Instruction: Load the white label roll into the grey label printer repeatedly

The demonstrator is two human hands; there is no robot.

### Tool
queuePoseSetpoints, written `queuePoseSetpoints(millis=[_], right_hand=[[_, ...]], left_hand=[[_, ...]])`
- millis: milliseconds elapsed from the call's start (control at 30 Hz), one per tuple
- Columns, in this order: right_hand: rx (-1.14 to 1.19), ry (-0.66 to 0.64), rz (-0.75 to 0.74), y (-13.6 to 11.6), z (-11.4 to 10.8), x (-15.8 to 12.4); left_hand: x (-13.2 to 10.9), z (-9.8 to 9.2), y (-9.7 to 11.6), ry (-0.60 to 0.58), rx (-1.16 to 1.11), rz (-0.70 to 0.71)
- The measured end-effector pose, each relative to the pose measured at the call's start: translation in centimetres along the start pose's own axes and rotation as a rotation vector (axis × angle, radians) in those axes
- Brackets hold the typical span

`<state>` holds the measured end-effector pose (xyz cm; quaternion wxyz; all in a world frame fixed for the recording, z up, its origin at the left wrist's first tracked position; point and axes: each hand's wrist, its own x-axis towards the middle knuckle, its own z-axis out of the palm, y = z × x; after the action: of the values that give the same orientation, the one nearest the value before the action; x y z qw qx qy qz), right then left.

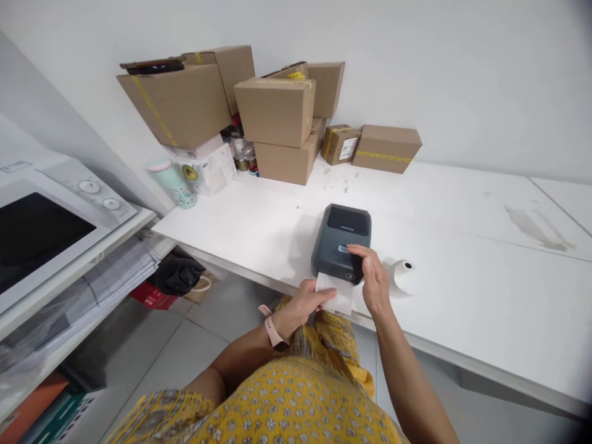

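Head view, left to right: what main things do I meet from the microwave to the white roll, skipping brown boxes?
Microwave, mint tumbler, white box, left hand, dark device, right hand, white roll. White paper overlaps the device, so it's left out.

A label printer (340,246) sits on the table (481,296), a paper label (341,297) at its front, over the near edge. The left hand (308,301) is on the label; the right hand (375,280) reaches over the printer. A paper roll (401,279) stands to the right. Cardboard boxes (272,114) stand behind, toward the wall (462,74). A tumbler (172,183) stands far left, near the microwave (46,216).
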<state>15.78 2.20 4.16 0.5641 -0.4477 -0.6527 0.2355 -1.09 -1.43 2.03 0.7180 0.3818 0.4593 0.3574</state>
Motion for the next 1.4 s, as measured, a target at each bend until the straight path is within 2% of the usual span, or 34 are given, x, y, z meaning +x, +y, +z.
queuePoseSetpoints(millis=[67, 233, 367, 433, 500, 600, 667, 733, 833, 900, 1000, 1100, 1200, 1300, 1400], right_hand=[[-0.044, 0.003, -0.015, 0.0, 0.1, -0.1], [-0.297, 0.050, -0.104, 1.1, 0.2, -0.2], [-0.456, -0.055, -0.193, 2.2, 0.0, -0.3], [-0.496, -0.073, -0.196, 2.6, 0.1, -0.4], [-0.503, -0.056, -0.196, 2.8, 0.4, -0.4], [-0.514, 0.024, -0.200, 2.8, 1.2, -0.4], [-0.571, 0.085, -0.215, 2.5, 1.6, -0.2], [-0.666, 0.106, -0.237, 2.1, 1.9, 0.2], [-0.764, 0.067, -0.247, 1.6, 1.8, 1.1], [-0.741, 0.037, -0.214, 1.6, 1.5, 1.5], [-0.559, -0.009, -0.121, 2.2, 0.9, 0.8], [-0.333, 0.066, 0.031, 3.0, 0.7, -1.6], [-0.210, 0.172, 0.209, 3.4, 1.0, -4.4], [-0.161, 0.164, 0.295, 3.2, 1.6, -5.8], [-0.094, 0.163, 0.369, 2.9, 2.0, -5.9]], left_hand=[[-0.1, 0.0, -0.1, -0.011, 0.014, -0.002], [1.2, -0.9, -1.7, 0.059, 0.182, 0.060], [1.7, -1.7, -2.4, 0.001, 0.286, 0.095], [1.3, -2.0, -2.4, 0.024, 0.309, 0.124], [0.8, -2.3, -2.2, 0.117, 0.330, 0.204], [0.2, -2.9, -1.6, 0.371, 0.371, 0.410], [0.4, -3.2, -0.9, 0.501, 0.404, 0.568], [0.9, -3.2, -0.1, 0.528, 0.464, 0.703], [1.9, -2.4, 0.8, 0.462, 0.560, 0.797], [2.3, -1.7, 1.1, 0.412, 0.585, 0.808], [2.4, -0.8, 0.8, 0.370, 0.551, 0.766], [2.2, -0.7, 0.3, 0.369, 0.492, 0.681], [2.1, -1.1, 0.0, 0.352, 0.469, 0.632], [2.4, -1.3, 0.0, 0.339, 0.441, 0.604], [2.7, -1.1, -0.2, 0.332, 0.362, 0.592]])
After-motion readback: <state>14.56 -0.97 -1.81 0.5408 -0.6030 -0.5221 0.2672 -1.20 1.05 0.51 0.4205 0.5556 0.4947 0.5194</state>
